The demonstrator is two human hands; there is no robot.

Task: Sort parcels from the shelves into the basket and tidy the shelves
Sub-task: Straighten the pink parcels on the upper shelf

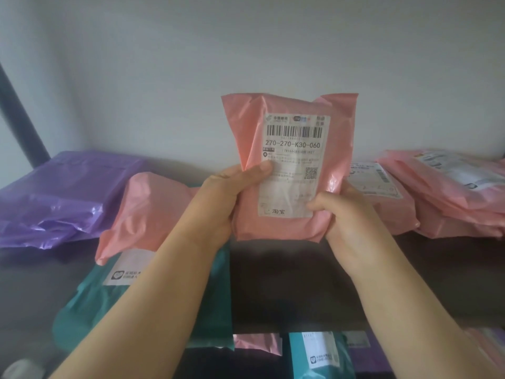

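Holding a pink poly-mailer parcel (289,228) upright at centre frame, above the dark shelf board (295,283), white shipping label (293,165) turned to the camera. Gripped on its lower left side by the left hand (232,198), thumb pressed flat on the label's edge, fingers curled round behind the bag. Clasped at the lower right corner by the right hand (347,217), thumb on the front near the label's foot, fingers wrapped behind and largely out of sight. Lying on the shelf at left of frame: a purple parcel (62,198) and, just beside it, a second pink parcel (153,212) resting partly on a teal parcel (90,310) reaching the front edge. Stacked at right of frame: several pink parcels (451,198), labels up. Showing below the shelf edge at bottom centre: a smaller teal parcel (319,356) with a white label, a pink packet (258,343) just to its left. Behind all, a plain pale wall (246,50); at upper left, a dark slanting post (21,110).
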